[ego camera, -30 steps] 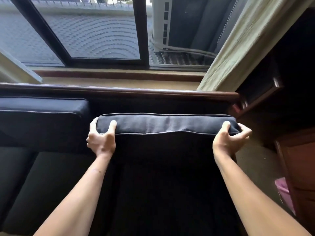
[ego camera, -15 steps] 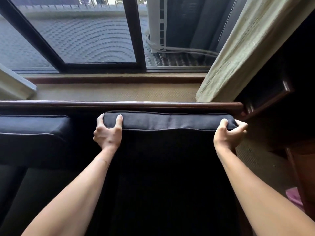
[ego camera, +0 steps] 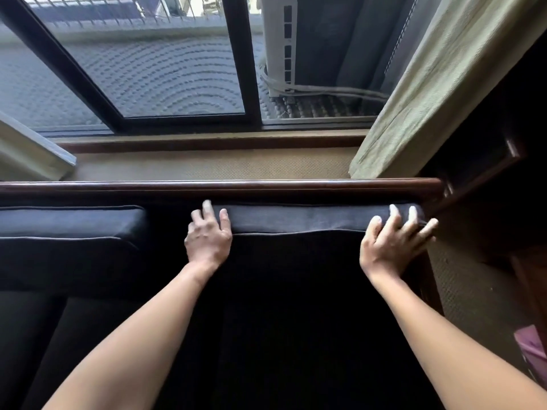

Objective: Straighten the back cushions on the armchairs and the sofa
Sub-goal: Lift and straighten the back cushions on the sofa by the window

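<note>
Fingers [ego camera: 207, 210] of the left hand [ego camera: 208, 236] spread loosely over the left top corner of a dark back cushion [ego camera: 310, 221], the thumb lying on its upper face, while the right hand [ego camera: 393, 241] rests splayed and unclenched on the right top corner, blurred at the tips. Neither hand grips; both lie flat against the fabric. The cushion, a boxy slab of matte navy cloth edged with pale piping, stands upright with its top tucked just below the rounded, polished dark-wood back rail [ego camera: 222, 186] of the sofa. Its front face falls into shadow, so the lower edge and the seat beneath are hard to make out. A second back cushion [ego camera: 71, 226] of the same cloth sits to the left, apart from the first by a dark gap, its far end cut off by the frame. Behind the rail run a woven beige wall strip and a black-framed window [ego camera: 236, 54] with patterned glass. A coarse pale-green curtain [ego camera: 420, 84] hangs at right, and a dark wooden cabinet [ego camera: 488, 161] beside it is largely lost in shade.
</note>
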`<state>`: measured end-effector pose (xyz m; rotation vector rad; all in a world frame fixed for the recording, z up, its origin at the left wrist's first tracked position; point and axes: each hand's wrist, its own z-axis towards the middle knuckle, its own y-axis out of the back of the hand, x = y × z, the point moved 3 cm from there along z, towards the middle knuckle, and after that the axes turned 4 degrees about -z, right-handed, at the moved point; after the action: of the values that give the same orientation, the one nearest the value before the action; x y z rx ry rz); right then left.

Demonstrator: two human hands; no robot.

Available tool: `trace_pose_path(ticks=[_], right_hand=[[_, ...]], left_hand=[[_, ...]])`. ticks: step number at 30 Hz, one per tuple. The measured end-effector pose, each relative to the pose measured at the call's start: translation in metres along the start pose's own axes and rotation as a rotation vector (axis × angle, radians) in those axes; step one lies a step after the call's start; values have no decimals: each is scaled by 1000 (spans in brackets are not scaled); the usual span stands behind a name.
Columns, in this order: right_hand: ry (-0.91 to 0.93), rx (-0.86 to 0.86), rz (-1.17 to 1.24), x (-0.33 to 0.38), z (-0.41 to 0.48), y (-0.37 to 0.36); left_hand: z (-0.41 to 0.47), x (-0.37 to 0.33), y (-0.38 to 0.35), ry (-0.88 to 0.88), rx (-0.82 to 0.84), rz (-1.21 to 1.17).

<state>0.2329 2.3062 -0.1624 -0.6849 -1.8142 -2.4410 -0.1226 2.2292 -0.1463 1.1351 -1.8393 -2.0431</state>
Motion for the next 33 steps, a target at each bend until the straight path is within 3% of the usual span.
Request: trace_pose_path(ticks=[3, 7, 13, 17, 22, 27, 33], right_hand=[[189, 181, -38, 34, -26, 1], [402, 298, -17, 110, -83, 12], [607, 432, 159, 256, -199, 7], [539, 483, 241, 351, -263, -12], [372, 538, 228, 427, -315, -48], [247, 440, 147, 451, -330, -72], [77, 341, 221, 451, -335, -81]], left_hand=[[-7, 4, 18, -150, 23, -12], [-21, 39, 66, -243, -84, -139], [6, 176, 146, -201, -248, -240], [51, 277, 190, -83, -257, -274], [109, 383, 216, 87, -144, -221], [155, 453, 230, 199, -31, -163], [186, 486, 240, 344, -36, -376]])
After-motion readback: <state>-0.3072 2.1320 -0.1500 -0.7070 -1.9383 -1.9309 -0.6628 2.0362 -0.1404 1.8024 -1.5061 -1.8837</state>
